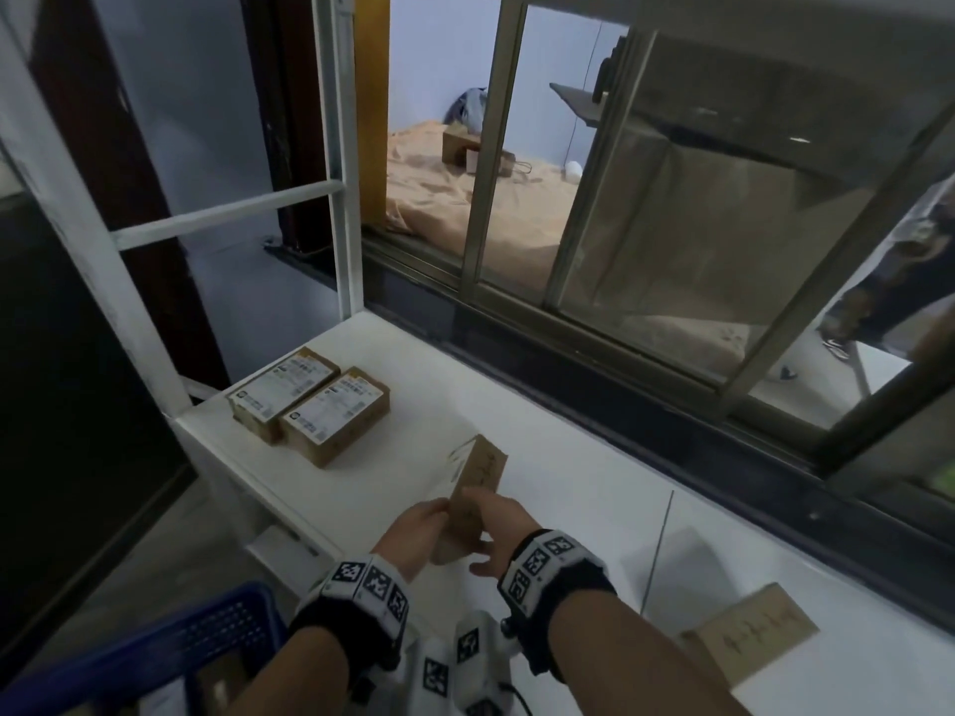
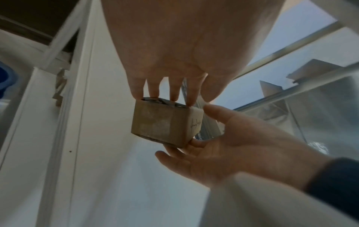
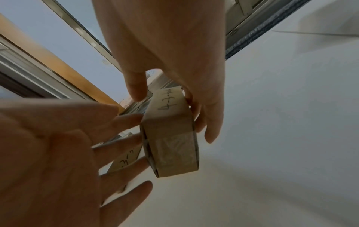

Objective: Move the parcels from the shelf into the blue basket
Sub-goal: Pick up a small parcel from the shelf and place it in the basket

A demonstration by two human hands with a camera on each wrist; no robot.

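A brown cardboard parcel (image 1: 478,478) (image 2: 161,124) (image 3: 170,138) with handwriting on it is lifted off the white shelf (image 1: 517,400), near its front edge. My right hand (image 1: 491,527) (image 3: 172,116) grips it, thumb on one side and fingers along the other. My left hand (image 1: 431,514) (image 2: 167,95) is open, its straight fingertips touching the parcel's left face. Two labelled parcels (image 1: 281,390) (image 1: 336,413) lie side by side at the shelf's back left. Another brown parcel (image 1: 749,633) lies at the front right. The blue basket (image 1: 217,633) sits low at the front left.
A sliding window frame (image 1: 594,323) runs along the back of the shelf. White shelf posts (image 1: 338,147) rise at the back left. A further brown parcel (image 3: 124,161) shows between my left fingers in the right wrist view.
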